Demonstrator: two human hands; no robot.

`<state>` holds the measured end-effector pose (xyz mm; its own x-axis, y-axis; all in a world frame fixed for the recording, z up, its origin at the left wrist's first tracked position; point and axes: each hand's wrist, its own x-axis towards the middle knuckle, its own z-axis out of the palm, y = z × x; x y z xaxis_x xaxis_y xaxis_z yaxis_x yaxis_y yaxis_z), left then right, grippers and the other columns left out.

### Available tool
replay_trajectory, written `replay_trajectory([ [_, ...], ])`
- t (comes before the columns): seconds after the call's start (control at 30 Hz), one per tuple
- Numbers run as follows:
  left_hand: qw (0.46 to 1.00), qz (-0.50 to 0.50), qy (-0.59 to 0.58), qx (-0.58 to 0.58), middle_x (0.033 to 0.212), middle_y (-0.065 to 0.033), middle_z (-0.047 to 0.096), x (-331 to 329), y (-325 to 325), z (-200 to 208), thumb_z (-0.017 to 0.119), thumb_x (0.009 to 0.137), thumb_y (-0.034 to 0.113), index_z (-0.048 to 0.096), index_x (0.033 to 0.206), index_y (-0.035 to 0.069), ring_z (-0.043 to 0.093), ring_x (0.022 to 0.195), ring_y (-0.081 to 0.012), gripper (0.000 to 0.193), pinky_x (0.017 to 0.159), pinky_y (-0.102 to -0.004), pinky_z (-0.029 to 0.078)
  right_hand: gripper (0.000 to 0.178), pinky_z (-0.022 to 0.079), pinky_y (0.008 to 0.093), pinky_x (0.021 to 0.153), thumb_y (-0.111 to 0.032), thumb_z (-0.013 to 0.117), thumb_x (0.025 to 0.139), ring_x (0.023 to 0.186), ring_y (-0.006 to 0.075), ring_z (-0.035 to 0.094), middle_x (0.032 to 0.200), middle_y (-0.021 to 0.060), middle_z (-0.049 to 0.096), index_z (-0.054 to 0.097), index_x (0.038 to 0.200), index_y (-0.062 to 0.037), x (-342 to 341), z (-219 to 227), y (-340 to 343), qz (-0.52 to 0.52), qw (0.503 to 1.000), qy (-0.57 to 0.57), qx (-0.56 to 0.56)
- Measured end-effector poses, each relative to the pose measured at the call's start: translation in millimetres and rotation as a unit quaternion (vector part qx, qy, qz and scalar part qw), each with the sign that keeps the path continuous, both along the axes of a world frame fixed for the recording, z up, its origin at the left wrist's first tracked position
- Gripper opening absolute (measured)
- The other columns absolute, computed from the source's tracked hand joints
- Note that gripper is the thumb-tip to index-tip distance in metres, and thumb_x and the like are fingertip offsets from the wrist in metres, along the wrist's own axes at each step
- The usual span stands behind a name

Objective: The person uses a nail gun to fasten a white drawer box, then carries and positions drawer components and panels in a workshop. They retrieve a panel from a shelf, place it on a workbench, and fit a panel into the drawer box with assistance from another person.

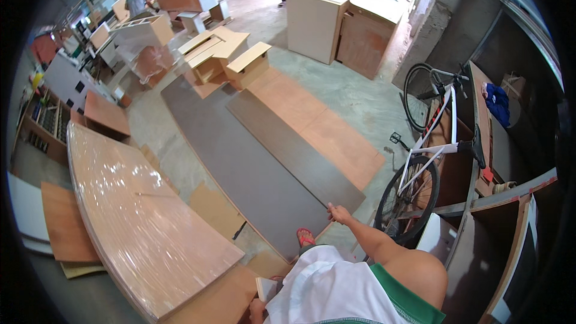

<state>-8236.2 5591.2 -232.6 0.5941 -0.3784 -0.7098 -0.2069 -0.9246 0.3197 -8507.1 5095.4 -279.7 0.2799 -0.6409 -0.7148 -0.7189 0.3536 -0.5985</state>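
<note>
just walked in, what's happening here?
A person in a furniture workshop bends over long panels laid on the concrete floor. Their right hand grips the near end of a dark grey panel, which lies flat beside a second dark panel and a brown panel. Their left hand, low by the body, seems to hold a small flat piece. A bicycle leans against shelving at the right.
</note>
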Motion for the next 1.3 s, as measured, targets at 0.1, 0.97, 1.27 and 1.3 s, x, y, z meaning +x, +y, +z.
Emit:
replay_trajectory([
  [0.1,0.997,-0.068,-0.031,-0.037,0.09,-0.0246,0.071,31,-80,29,0.079,0.065,0.024,0.073,0.093,-0.006,0.07,0.087,-0.0366,0.041,0.08,-0.0447,0.056,0.049,0.055,0.0366,0.071,-0.046,0.055,0.095,0.073,0.022,0.069,0.083,0.0119,0.074,0.071,0.105,-0.0005,-33,9,-37,-0.076,0.996,-0.008,-0.05],
  [0.97,0.71,0.113,0.446,-0.533,0.118,-0.0121,0.062,203,-537,278,0.069,0.083,0.003,0.051,0.129,-0.002,0.063,0.109,-0.0244,0.049,0.096,-0.0384,0.054,0.1,0.042,0.0482,0.107,-0.083,0.037,0.084,0.129,0.0309,0.048,0.144,0.0105,0.048,0.035,0.149,-0.0072,226,240,-273,-0.341,0.595,-0.722,0.093],
  [1.27,0.672,0.071,0.573,-0.464,0.126,-0.0127,0.06,251,-622,241,0.07,0.082,-0.003,0.052,0.131,0.0,0.058,0.119,-0.0294,0.052,0.104,-0.0449,0.047,0.094,0.039,0.0495,0.109,-0.079,0.047,0.084,0.13,0.0315,0.045,0.147,0.0064,0.045,0.037,0.149,-0.0122,252,307,-338,-0.344,0.584,-0.732,-0.065],
  [1.3,0.663,0.067,0.582,-0.465,0.127,-0.0126,0.06,253,-634,235,0.07,0.083,-0.003,0.052,0.131,0.0,0.057,0.119,-0.0296,0.052,0.104,-0.0451,0.047,0.093,0.039,0.0504,0.108,-0.078,0.049,0.084,0.13,0.0315,0.045,0.147,0.0062,0.045,0.038,0.148,-0.0125,254,309,-350,-0.345,0.582,-0.732,-0.084],
])
